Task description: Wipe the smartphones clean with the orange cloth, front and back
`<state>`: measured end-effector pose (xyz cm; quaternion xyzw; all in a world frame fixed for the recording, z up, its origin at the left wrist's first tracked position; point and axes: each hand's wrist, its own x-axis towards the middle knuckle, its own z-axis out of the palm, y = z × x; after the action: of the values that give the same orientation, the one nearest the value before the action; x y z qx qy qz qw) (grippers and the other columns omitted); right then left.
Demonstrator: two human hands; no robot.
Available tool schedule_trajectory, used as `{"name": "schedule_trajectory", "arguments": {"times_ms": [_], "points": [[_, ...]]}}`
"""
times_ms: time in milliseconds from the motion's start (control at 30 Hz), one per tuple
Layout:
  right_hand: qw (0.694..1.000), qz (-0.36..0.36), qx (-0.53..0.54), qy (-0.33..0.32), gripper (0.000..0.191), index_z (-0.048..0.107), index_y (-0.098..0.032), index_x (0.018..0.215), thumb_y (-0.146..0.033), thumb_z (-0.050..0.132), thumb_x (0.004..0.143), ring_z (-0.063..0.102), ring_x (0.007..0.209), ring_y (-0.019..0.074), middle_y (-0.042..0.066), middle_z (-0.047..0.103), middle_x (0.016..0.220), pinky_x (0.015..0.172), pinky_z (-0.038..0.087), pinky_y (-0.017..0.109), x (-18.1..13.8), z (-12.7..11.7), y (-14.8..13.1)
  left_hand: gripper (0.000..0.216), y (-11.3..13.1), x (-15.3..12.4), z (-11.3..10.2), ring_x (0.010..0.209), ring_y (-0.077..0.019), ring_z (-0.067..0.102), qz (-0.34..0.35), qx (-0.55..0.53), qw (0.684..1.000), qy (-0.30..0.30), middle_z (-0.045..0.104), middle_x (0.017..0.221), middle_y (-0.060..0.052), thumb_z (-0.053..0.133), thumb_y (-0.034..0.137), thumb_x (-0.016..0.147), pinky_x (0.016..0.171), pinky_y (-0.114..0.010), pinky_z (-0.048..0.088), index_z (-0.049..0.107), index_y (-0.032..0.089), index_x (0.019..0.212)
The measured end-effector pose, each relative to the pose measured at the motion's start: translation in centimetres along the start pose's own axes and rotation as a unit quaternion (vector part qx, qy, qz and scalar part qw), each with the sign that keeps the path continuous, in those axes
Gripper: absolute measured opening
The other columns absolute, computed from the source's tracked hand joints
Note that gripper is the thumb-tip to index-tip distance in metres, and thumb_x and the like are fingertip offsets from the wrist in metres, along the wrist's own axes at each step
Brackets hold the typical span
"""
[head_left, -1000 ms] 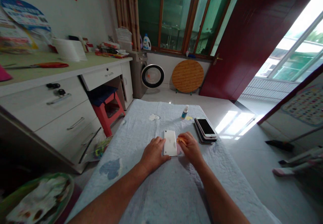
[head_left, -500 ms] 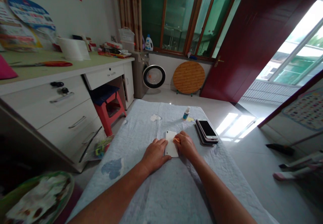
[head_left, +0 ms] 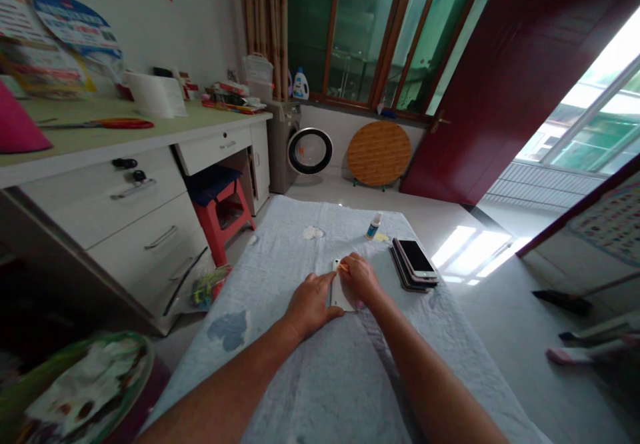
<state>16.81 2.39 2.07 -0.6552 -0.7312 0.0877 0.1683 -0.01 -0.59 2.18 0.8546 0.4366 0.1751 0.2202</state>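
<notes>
A white phone (head_left: 343, 297) lies back up on the pale blue bed cover (head_left: 320, 377), its camera end pointing away from me. My left hand (head_left: 310, 304) grips it along the left edge, with the thumb at the near end. Pinched in the fingers of my right hand (head_left: 363, 279) is a small orange cloth (head_left: 343, 267), pressed on the phone's back near the camera end. That hand hides the phone's upper right part. To the right lies a stack of phones (head_left: 415, 261), and a small spray bottle (head_left: 373, 225) stands beyond my hands.
Along the left runs a white desk (head_left: 125, 207) with scissors (head_left: 120, 123) and a paper roll (head_left: 155, 94) on it. Below are a red stool (head_left: 220, 224) and a full waste bin (head_left: 150, 371). A round wooden tabletop (head_left: 380, 154) leans at the back wall.
My right hand has slid the orange cloth up the phone's back toward the camera end. My left hand keeps its grip on the edge. The whole view has shifted slightly.
</notes>
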Motion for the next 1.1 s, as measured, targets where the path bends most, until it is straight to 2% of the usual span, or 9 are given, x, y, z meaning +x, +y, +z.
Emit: {"name": "schedule_trajectory", "arguments": {"times_ms": [67, 167, 433, 567, 700, 833, 967, 1100], "points": [[0.999, -0.036, 0.015, -0.013, 0.018, 0.068, -0.017, 0.086, -0.021, 0.051, 0.087, 0.054, 0.086, 0.0146, 0.005, 0.061, 0.088, 0.075, 0.037, 0.022, -1.0, -0.2, -0.5, 0.070, -0.3, 0.1, 0.3, 0.107, -0.0273, 0.052, -0.001, -0.004, 1.000, 0.008, 0.059, 0.122, -0.007, 0.072, 0.044, 0.069, 0.092, -0.036, 0.040, 0.045, 0.021, 0.129], [0.996, -0.071, 0.044, -0.035, 0.018, 0.070, -0.019, 0.088, -0.021, 0.052, 0.088, 0.054, 0.084, 0.0139, 0.004, 0.059, 0.085, 0.075, 0.037, 0.022, -2.5, -0.5, -1.1, 0.066, -0.6, 0.1, 0.6, 0.107, -0.0271, 0.052, 0.009, -0.005, 1.000, 0.011, 0.060, 0.120, -0.006, 0.071, 0.045, 0.069, 0.092, -0.036, 0.040, 0.048, 0.021, 0.126], [0.988, -0.076, 0.107, -0.083, 0.015, 0.070, -0.020, 0.081, -0.013, 0.057, 0.080, 0.053, 0.076, 0.0117, 0.001, 0.057, 0.082, 0.068, 0.036, 0.020, -5.2, -1.6, -1.5, 0.053, -1.1, 0.3, 0.9, 0.110, -0.0267, 0.051, 0.034, -0.001, 0.999, 0.003, 0.057, 0.125, -0.006, 0.068, 0.045, 0.072, 0.095, -0.037, 0.040, 0.058, 0.024, 0.120], [0.988, -0.061, 0.117, -0.080, 0.021, 0.071, -0.018, 0.084, -0.007, 0.056, 0.076, 0.055, 0.074, 0.0115, 0.002, 0.059, 0.084, 0.067, 0.037, 0.020, -5.5, -2.1, 0.3, 0.067, -1.6, 0.4, 0.3, 0.118, -0.0282, 0.047, 0.036, 0.000, 0.999, -0.030, 0.050, 0.134, -0.008, 0.073, 0.042, 0.067, 0.101, -0.038, 0.037, 0.053, 0.022, 0.128], [0.990, -0.052, 0.113, -0.067, 0.020, 0.071, -0.017, 0.085, -0.007, 0.056, 0.075, 0.055, 0.073, 0.0113, 0.003, 0.059, 0.083, 0.066, 0.037, 0.019, -5.3, -2.2, 1.2, 0.069, -1.9, 0.5, -0.6, 0.124, -0.0264, 0.043, 0.047, -0.015, 0.996, -0.075, 0.045, 0.139, -0.010, 0.072, 0.036, 0.070, 0.106, -0.037, 0.033, 0.048, 0.020, 0.133], [0.988, -0.070, 0.111, -0.077, 0.013, 0.071, -0.019, 0.081, -0.013, 0.059, 0.078, 0.055, 0.074, 0.0112, 0.002, 0.060, 0.083, 0.066, 0.036, 0.019, -5.4, -1.7, -0.5, 0.066, -2.1, 0.7, -0.9, 0.124, -0.0259, 0.043, 0.057, -0.022, 0.994, -0.085, 0.045, 0.138, -0.011, 0.071, 0.038, 0.073, 0.106, -0.036, 0.033, 0.049, 0.018, 0.132], [0.990, -0.068, 0.083, -0.092, 0.010, 0.070, -0.022, 0.081, -0.020, 0.060, 0.081, 0.055, 0.075, 0.0112, 0.001, 0.061, 0.086, 0.066, 0.034, 0.020, -5.5, -1.4, -2.4, 0.060, -2.4, 0.8, -0.5, 0.120, -0.0244, 0.046, 0.079, -0.034, 0.994, -0.067, 0.048, 0.134, -0.010, 0.068, 0.043, 0.076, 0.104, -0.035, 0.035, 0.052, 0.020, 0.129], [0.988, -0.075, 0.076, -0.115, 0.008, 0.068, -0.021, 0.083, -0.020, 0.061, 0.081, 0.055, 0.074, 0.0116, 0.002, 0.061, 0.086, 0.065, 0.034, 0.020, -5.7, -1.6, -2.0, 0.060, -2.7, 0.9, -0.3, 0.120, -0.0249, 0.047, 0.089, -0.043, 0.993, -0.063, 0.049, 0.133, -0.009, 0.065, 0.050, 0.077, 0.103, -0.036, 0.036, 0.053, 0.021, 0.128]]}}
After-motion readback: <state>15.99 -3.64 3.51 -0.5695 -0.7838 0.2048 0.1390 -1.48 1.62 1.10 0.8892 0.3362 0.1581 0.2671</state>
